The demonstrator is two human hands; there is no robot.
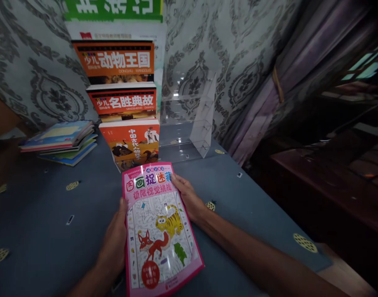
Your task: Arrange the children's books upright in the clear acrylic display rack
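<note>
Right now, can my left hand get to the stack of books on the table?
Probably, though not while holding on: your left hand is at the edge of the pink book, so it would likely have to let go first. Nothing seems to stand between it and the stack of books.

Seemingly a home room: damask-patterned wallpaper [244, 31], tied purple curtain [255, 109], pineapple-print table cover [96, 206].
</note>
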